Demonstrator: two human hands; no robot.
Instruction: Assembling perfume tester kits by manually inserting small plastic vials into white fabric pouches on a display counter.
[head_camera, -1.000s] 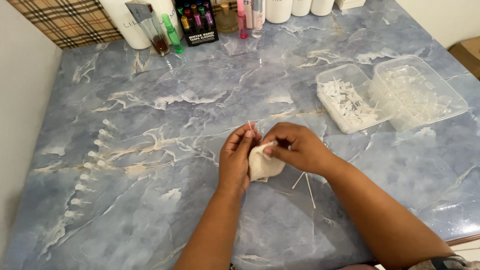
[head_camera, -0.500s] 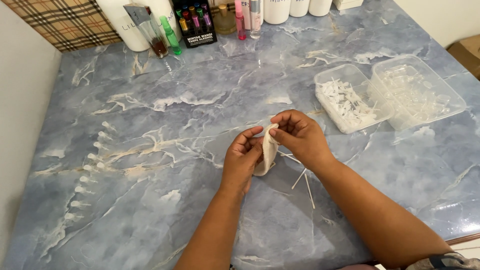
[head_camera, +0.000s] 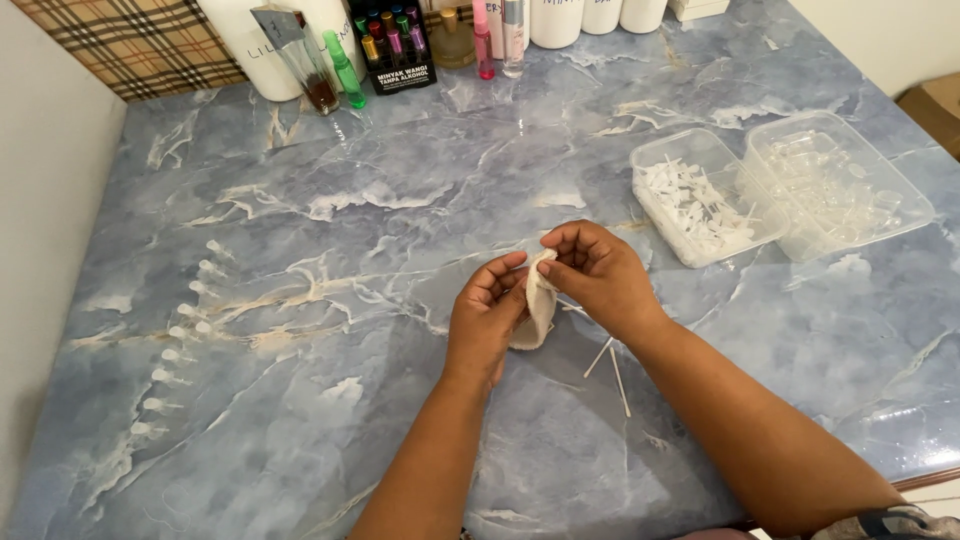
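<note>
Both my hands meet over the middle of the blue marbled table (head_camera: 400, 200). Between them hangs a small cream cloth pouch (head_camera: 537, 312), held upright by its top edge. My left hand (head_camera: 485, 320) cups its left side with thumb and fingers. My right hand (head_camera: 600, 275) pinches its top edge from the right. Two thin white sticks (head_camera: 612, 365) lie on the table just below my right wrist.
Two clear plastic tubs stand at the right, one with small white parts (head_camera: 695, 200), one with clear parts (head_camera: 835, 185). A curved row of small white caps (head_camera: 180, 335) runs along the left. Bottles and vials (head_camera: 390, 45) line the back edge.
The pouch was pressed low against the table a second ago. Both hands have since lifted it and turned it upright, my right hand shifting up to its top edge.
</note>
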